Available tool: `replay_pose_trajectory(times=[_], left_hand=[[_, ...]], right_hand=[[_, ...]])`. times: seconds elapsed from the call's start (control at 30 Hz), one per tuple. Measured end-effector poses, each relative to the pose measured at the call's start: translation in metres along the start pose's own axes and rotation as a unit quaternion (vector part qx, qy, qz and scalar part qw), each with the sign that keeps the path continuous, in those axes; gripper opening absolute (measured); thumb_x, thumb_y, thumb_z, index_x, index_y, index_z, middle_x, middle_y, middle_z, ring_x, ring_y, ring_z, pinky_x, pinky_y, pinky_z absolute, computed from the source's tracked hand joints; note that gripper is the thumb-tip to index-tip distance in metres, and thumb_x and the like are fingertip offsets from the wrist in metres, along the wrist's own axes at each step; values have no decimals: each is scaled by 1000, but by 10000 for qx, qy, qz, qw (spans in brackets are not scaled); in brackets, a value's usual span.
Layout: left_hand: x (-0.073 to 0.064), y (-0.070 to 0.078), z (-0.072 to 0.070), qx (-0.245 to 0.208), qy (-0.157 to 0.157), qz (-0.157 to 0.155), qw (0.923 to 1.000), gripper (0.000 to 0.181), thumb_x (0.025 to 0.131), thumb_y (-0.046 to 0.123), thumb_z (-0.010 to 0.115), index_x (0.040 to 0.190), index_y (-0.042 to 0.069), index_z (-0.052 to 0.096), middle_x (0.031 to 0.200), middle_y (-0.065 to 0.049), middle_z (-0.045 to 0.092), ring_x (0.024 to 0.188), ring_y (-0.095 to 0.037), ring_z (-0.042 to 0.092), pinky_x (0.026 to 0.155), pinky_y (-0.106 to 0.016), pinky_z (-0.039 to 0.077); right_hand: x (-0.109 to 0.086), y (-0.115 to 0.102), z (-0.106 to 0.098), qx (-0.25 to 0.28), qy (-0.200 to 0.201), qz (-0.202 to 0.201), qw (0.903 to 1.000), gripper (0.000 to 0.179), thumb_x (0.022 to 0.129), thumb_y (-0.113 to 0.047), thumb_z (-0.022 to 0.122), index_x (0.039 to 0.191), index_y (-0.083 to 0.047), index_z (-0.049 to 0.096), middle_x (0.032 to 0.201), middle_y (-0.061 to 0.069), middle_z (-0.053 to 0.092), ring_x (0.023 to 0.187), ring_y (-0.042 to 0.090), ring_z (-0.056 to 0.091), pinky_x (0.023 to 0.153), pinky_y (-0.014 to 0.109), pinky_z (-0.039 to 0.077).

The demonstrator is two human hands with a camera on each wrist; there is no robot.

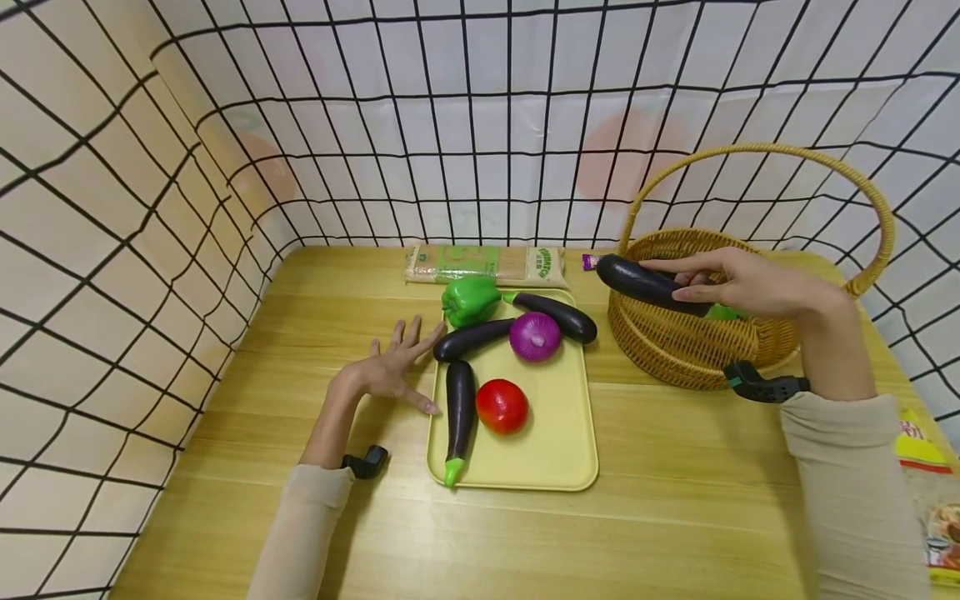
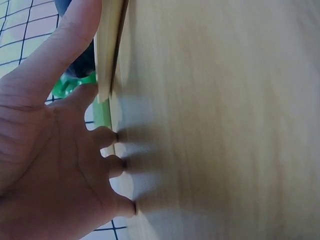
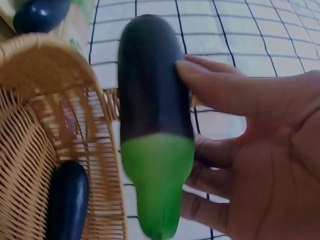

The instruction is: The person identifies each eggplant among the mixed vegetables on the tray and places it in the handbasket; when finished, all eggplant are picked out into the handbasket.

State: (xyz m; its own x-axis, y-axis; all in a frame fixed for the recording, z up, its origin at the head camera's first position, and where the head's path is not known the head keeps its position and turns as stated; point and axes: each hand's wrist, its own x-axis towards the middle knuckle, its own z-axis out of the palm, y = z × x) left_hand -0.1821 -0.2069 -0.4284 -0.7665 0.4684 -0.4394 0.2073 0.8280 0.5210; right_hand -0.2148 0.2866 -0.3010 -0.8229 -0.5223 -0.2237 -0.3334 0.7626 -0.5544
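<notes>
My right hand point(image 1: 738, 283) pinches a dark eggplant point(image 1: 645, 282) between thumb and fingers, over the left side of a wicker basket point(image 1: 667, 362). The right wrist view shows this eggplant's green cap point(image 3: 157, 160) hanging downward. Inside the basket lies another eggplant point(image 3: 68, 200). With fingers spread, my left hand point(image 1: 386, 371) rests at the left edge of a yellow tray point(image 1: 555, 442); its fingertips point(image 2: 131, 207) meet the tabletop. On the tray are a tomato point(image 1: 502, 407), a purple onion point(image 1: 535, 337), a green bell pepper point(image 1: 470, 301) and three eggplants, one upright along the left side point(image 1: 460, 408).
Behind the tray lies a pack of noodles point(image 1: 510, 264), with a small purple packet point(image 1: 590, 262) to its right. The basket's tall handle point(image 1: 757, 150) arches above it. A bag point(image 1: 930, 492) sits at the right edge. Black wire grid point(image 1: 465, 100) encloses the table's back and sides.
</notes>
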Motion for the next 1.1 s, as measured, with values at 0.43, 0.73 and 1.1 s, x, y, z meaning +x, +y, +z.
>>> replay_pose_trajectory(times=[0.43,0.73,1.1], left_hand=[[-1,0,-1,46,-27,-30,10000,135,75,47,91,167,28,-5,169,-19,-30,155,-43,-31,117,-76,-18],[0,0,0,44,-35,-11,10000,134,75,48,91,167,28,-5,169,-19,-29,155,-43,-30,117,-76,-18],[0,0,-1,26,-17,-15,10000,134,75,48,91,168,28,-3,169,-19,-29,155,-44,-29,118,-76,-17]], right_hand=[[6,43,-20,243,-220,791,9963,51,109,-19,52,159,-21,43,151,22,51,72,13,49,62,30,46],[29,66,-15,183,-665,948,9931,53,107,-21,57,158,-13,44,136,25,56,74,15,46,68,32,44],[41,96,-4,482,-465,1230,9901,51,105,-23,60,153,-8,50,97,14,60,56,8,37,55,28,41]])
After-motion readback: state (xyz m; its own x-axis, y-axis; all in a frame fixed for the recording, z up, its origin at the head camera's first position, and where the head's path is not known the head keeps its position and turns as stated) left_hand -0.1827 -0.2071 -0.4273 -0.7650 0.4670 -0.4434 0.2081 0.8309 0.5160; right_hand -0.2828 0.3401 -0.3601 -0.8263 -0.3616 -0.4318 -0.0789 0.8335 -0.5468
